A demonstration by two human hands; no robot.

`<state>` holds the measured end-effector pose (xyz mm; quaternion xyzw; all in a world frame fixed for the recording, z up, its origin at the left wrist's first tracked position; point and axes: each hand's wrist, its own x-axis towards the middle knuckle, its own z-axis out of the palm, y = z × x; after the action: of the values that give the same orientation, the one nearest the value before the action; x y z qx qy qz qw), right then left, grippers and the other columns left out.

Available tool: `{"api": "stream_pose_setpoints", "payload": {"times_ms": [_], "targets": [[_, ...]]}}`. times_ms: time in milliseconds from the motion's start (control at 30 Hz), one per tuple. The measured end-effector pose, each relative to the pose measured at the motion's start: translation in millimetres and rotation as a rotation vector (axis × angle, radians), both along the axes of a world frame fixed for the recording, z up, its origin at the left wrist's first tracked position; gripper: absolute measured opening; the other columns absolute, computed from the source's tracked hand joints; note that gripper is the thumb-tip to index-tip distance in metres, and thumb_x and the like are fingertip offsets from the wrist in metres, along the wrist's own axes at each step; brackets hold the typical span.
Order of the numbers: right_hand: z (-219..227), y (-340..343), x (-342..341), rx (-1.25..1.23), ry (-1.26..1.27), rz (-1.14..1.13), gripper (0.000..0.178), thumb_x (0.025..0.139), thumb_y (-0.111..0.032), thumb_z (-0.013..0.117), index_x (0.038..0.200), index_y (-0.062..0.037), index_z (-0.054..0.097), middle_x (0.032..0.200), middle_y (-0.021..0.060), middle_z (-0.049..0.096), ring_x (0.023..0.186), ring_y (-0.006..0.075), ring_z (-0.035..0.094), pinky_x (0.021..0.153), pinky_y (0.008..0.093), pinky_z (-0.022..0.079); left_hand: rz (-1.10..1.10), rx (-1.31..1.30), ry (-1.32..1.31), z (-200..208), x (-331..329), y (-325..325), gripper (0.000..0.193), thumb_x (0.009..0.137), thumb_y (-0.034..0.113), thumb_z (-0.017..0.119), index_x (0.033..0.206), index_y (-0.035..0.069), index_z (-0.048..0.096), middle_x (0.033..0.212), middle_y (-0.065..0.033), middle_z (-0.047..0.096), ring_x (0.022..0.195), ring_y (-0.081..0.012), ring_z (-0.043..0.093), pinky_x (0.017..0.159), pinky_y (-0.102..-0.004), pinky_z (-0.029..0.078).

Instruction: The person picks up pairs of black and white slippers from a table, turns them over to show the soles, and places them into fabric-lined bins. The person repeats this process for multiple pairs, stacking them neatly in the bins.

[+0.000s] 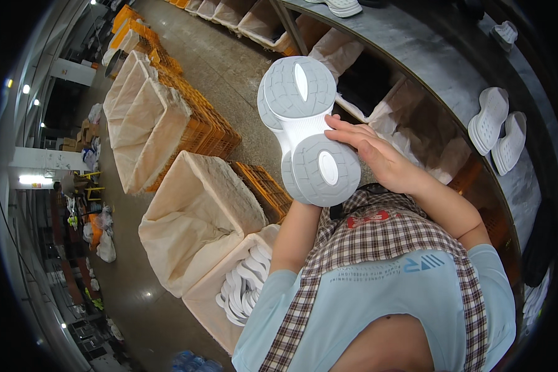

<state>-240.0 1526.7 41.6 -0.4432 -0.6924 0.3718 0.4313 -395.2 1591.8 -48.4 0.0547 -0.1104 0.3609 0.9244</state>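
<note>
In front of my chest is a stack of what looks like two shoe soles point(309, 133). The upper one shows its patterned grey tread pads and ribbed white middle; an edge of another peeks out beneath it on the left. My left forearm point(296, 239) runs up behind the stack and supports it from below, the left hand itself being hidden. Against the right side of the soles' narrow middle rests my right hand point(381, 155), open, its fingers stretched out and close together.
On my left stand cloth-lined bins point(192, 217); the nearest holds several white soles point(245, 288). Further off are stacked orange crates point(198, 130). A curved grey worktable point(440, 59) edges my right, with white soles point(490, 121) lying on it and lined bins point(403, 133) beneath.
</note>
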Motion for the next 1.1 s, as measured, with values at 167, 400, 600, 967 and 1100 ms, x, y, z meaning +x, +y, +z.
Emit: {"api": "stream_pose_setpoints", "payload": {"times_ms": [167, 400, 600, 967, 1100], "targets": [[2.1, -2.5, 0.5, -0.051, 0.020, 0.011, 0.060, 0.100, -0.046, 0.019, 0.132, -0.0057, 0.048, 0.146, 0.0157, 0.034, 0.137, 0.0288, 0.027, 0.111, 0.0413, 0.015, 0.080, 0.009, 0.062, 3.1, 1.1, -1.9, 0.059, 0.099, 0.046, 0.029, 0.142, 0.006, 0.029, 0.140, -0.0137, 0.040, 0.125, -0.0265, 0.046, 0.102, -0.0356, 0.043], [-0.6, -6.4, 2.2, -0.082, 0.056, 0.006, 0.059, 0.100, -0.046, 0.023, 0.133, -0.0045, 0.047, 0.147, 0.0157, 0.033, 0.137, 0.0294, 0.025, 0.111, 0.0410, 0.016, 0.162, 0.040, 0.275, -10.5, -0.6, -1.5, 0.058, 0.099, 0.045, 0.032, 0.140, 0.004, 0.031, 0.137, -0.0157, 0.044, 0.123, -0.0269, 0.047, 0.100, -0.0362, 0.044], [-16.2, -8.1, 19.1, -0.188, 0.143, -0.192, 0.069, 0.091, -0.019, 0.058, 0.145, -0.0026, 0.018, 0.138, 0.0189, 0.042, 0.126, 0.0260, 0.041, 0.105, 0.0375, 0.032, -0.017, 0.121, 0.519, 0.0, 23.7, 30.5, 0.061, 0.097, 0.051, 0.030, 0.132, 0.003, 0.040, 0.122, -0.0194, 0.052, 0.107, -0.0296, 0.057, 0.085, -0.0385, 0.054], [-8.5, -82.9, 133.8, -0.201, 1.000, -0.572, 0.081, 0.070, -0.034, 0.061, 0.135, 0.0054, 0.032, 0.120, 0.0236, 0.049, 0.110, 0.0333, 0.054, 0.087, 0.0373, 0.053, 0.139, 0.775, 0.942, 54.1, 77.8, -2.4, 0.077, 0.092, 0.029, 0.058, 0.148, 0.011, 0.008, 0.140, -0.0171, 0.037, 0.126, -0.0280, 0.038, 0.101, -0.0409, 0.033], [18.2, -155.5, 238.3, -0.032, 0.975, -1.128, 0.062, 0.077, -0.037, 0.054, 0.121, 0.0064, 0.046, 0.108, 0.0233, 0.058, 0.092, 0.0330, 0.064, 0.080, 0.0420, 0.056, 0.113, 0.635, 1.186, 37.1, 69.9, 11.6, 0.044, 0.093, 0.020, 0.056, 0.133, 0.008, 0.041, 0.124, -0.0113, 0.053, 0.112, -0.0206, 0.051, 0.092, -0.0348, 0.041]]}}
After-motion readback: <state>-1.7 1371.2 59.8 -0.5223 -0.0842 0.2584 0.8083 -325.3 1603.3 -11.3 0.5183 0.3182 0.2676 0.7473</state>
